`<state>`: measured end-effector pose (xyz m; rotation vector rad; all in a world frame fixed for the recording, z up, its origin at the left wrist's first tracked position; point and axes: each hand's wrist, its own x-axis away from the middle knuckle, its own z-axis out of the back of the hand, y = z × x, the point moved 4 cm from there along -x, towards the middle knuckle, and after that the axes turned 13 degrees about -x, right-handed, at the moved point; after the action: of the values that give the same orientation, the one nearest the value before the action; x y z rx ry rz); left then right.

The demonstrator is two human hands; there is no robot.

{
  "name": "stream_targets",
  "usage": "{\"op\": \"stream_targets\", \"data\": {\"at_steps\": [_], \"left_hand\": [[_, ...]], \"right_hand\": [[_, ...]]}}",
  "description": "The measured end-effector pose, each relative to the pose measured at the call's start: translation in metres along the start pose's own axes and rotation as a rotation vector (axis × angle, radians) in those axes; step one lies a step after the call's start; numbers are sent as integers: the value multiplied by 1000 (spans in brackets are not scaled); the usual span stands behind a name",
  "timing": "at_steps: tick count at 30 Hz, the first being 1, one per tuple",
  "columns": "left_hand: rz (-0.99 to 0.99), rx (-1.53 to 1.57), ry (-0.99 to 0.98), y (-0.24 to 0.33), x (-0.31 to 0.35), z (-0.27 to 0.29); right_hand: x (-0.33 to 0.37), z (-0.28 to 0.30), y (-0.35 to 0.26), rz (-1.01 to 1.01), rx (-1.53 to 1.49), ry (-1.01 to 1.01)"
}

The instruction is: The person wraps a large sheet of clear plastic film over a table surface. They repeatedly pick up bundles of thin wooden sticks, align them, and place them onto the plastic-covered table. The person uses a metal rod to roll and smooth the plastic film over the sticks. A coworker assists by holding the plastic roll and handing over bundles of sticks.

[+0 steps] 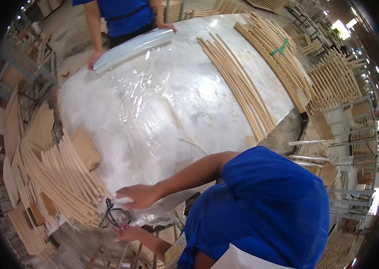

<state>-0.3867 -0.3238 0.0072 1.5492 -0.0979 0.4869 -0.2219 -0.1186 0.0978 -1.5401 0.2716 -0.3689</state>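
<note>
My right hand (141, 196) reaches in over the table's near left corner, with its fingers apart. Just below it is my left hand (129, 233), palm partly turned up and fingers spread. Between the two lies a loosely looped black cord (117, 216). The left fingertips are at the loop's lower edge; I cannot tell how firmly they touch it. Beside the cord are the near ends of a stack of pale wooden sticks (71, 172). My blue sleeve and torso fill the lower right.
Clear plastic film covers the wide table (104, 107). Across it, a co-worker in blue (124, 20) has both hands on a roll of film (131, 50). Long wooden rods (239, 92) lie on the right, beside a bundle with a green tie (280, 47). Racks of wood (335, 83) stand beyond.
</note>
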Motion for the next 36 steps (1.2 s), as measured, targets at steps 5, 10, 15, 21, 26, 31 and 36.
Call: {"op": "stream_targets", "data": {"at_steps": [5,10,15,21,26,31,36], "left_hand": [[-103,-506,-434,-44,96,21],[-307,-682,-869,-92,234,-27],[-1248,-895,-876,-87,331,-133],[-1480,-1315,-754,-67,316,-167],[-1022,-1259,-1075,-134,422,-178],[85,-911,-1747,-260,602,-187],[-366,-1102,-1800,-276,696,-197]], "right_hand": [[174,150,68,-177,54,552],[389,317,100,-411,442,1156],[574,399,116,-591,782,1313],[587,369,119,-630,117,1161],[582,345,129,-535,366,1321],[564,339,128,-496,217,1163],[563,324,153,-624,-197,991]]}}
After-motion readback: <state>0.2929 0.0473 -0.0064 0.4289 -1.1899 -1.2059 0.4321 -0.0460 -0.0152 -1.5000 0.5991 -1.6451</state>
